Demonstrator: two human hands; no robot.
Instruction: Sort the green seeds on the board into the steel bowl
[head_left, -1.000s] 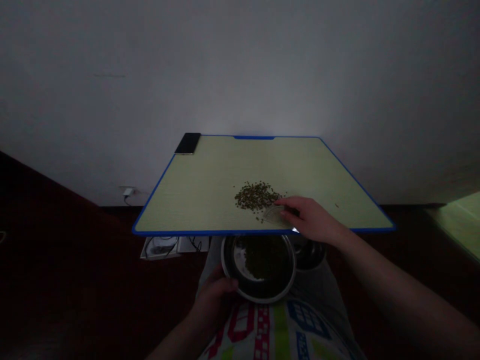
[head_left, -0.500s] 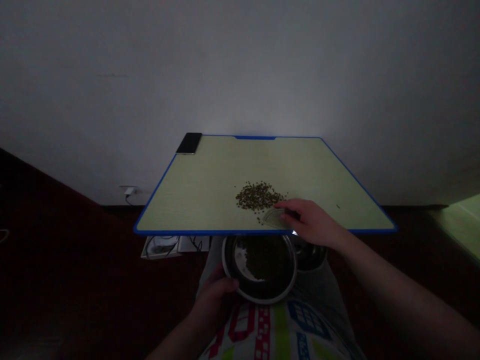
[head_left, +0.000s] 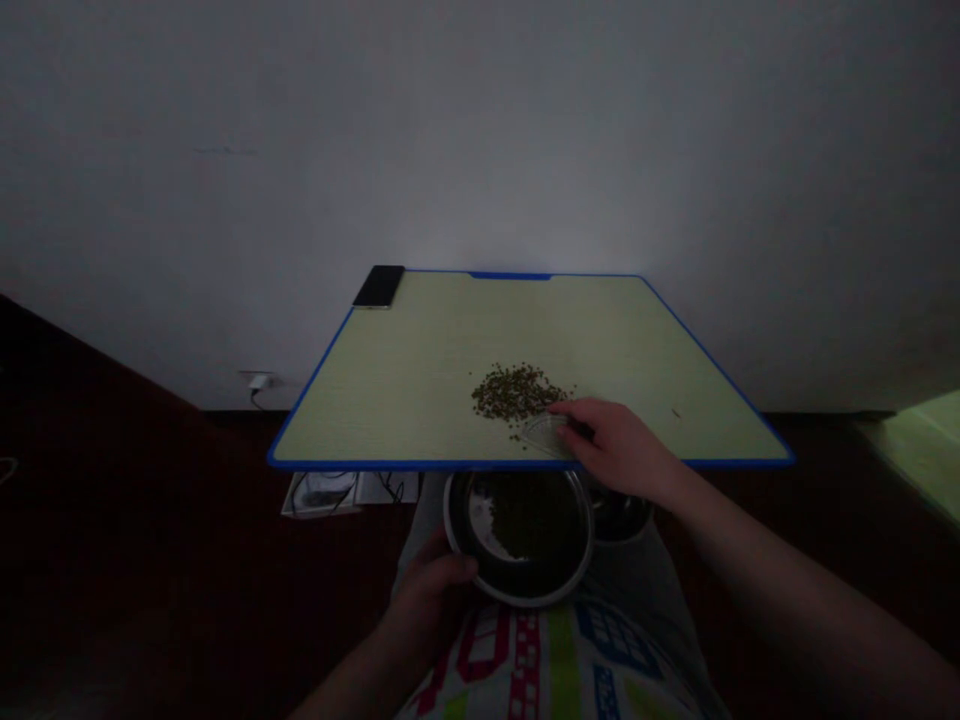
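Note:
My right hand [head_left: 611,440] pinches a clear plastic protractor [head_left: 541,432], its curved edge pointing left. It rests low over the table, at the near side of a loose pile of small brown-green grains [head_left: 514,392]. A few grains lie apart from the pile beside the protractor. My left hand [head_left: 442,580] grips the left rim of a round metal bowl [head_left: 526,602], thumb on the edge. The bowl sits over my lap, tucked against the table's front edge. Dark green grains [head_left: 532,515] cover much of its bottom, leaving bare shiny metal at the left.
The pale table [head_left: 420,350] has a raised blue border. A black phone [head_left: 379,287] lies at its far left corner, and a small brown scrap [head_left: 676,413] at the right. A second metal bowl [head_left: 626,512] is partly hidden below. Boxes with cables [head_left: 324,493] are under the table.
My right hand and the protractor have shifted slightly left and nearer the front edge, beside the stray grains. The bowl and my left hand have barely moved.

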